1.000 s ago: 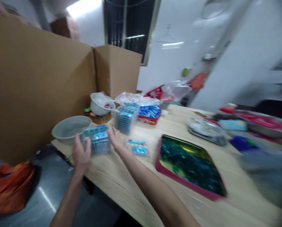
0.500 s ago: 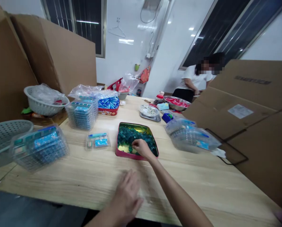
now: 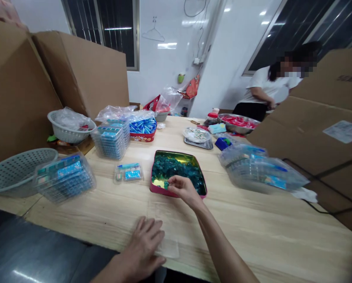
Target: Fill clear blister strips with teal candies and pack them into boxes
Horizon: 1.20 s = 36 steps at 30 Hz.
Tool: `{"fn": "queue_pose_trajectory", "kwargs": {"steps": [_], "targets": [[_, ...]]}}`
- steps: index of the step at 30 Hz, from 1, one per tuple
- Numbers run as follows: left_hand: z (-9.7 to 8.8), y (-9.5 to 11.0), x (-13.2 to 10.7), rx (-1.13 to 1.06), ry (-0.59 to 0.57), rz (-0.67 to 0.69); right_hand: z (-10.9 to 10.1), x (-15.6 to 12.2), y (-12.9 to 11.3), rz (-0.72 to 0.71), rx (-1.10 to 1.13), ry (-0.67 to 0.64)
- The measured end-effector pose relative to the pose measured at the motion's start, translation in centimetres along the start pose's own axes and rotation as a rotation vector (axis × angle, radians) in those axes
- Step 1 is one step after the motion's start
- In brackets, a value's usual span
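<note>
Left hand (image 3: 144,243) lies flat, fingers spread, pressing a clear plastic bag (image 3: 164,226) onto the wooden table (image 3: 252,232) at six o'clock. Beyond it, right hand (image 3: 183,189) pinches one small teal piece (image 3: 166,184) over the near rim of the red tin (image 3: 178,173), full of teal pieces, at twelve o'clock.

A tin (image 3: 193,161) of small pieces (image 3: 176,169) sits mid-tabletop (image 3: 252,232). Left of it lies a small packet (image 3: 129,172), further left a stacked bundle (image 3: 64,177) beside a basket (image 3: 16,173). Bagged packets (image 3: 258,171) lie right.
</note>
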<state>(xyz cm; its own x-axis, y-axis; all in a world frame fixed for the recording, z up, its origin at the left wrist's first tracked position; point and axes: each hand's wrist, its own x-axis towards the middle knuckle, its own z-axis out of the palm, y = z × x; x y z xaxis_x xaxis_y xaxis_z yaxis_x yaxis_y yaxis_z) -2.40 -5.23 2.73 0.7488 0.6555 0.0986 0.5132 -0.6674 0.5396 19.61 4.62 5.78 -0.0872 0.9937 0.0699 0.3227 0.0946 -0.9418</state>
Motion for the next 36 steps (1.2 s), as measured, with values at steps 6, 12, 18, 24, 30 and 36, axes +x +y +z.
{"fn": "queue_pose_trajectory", "kwargs": {"steps": [6, 12, 18, 24, 30, 36], "targets": [[-1.6, -0.7, 1.7, -0.450, 0.585, -0.287, 3.5, -4.8, -1.0, 0.017, 0.448, -0.110], [-1.4, -0.3, 3.8, -0.875, 0.655, -0.459, 5.7, -6.8, -0.3, 0.022, 0.426, 0.000], [-2.2, 0.1, 3.9, -1.224, 0.565, -0.476, 5.6, -7.6, -0.4, 0.124, 0.629, -0.127], [-2.4, -0.2, 3.9, -1.292, 0.518, -0.444, 5.6, -7.7, -0.3, 0.142, 0.743, -0.150], [-2.0, -0.6, 3.6, -1.352, 0.501, -0.429, 5.8, -7.8, -0.3, 0.142, 0.776, -0.162], [-2.3, -1.6, 3.7, -1.288, 0.506, -0.478, 5.8, -6.5, 0.0, 0.189, 0.760, -0.209]]}}
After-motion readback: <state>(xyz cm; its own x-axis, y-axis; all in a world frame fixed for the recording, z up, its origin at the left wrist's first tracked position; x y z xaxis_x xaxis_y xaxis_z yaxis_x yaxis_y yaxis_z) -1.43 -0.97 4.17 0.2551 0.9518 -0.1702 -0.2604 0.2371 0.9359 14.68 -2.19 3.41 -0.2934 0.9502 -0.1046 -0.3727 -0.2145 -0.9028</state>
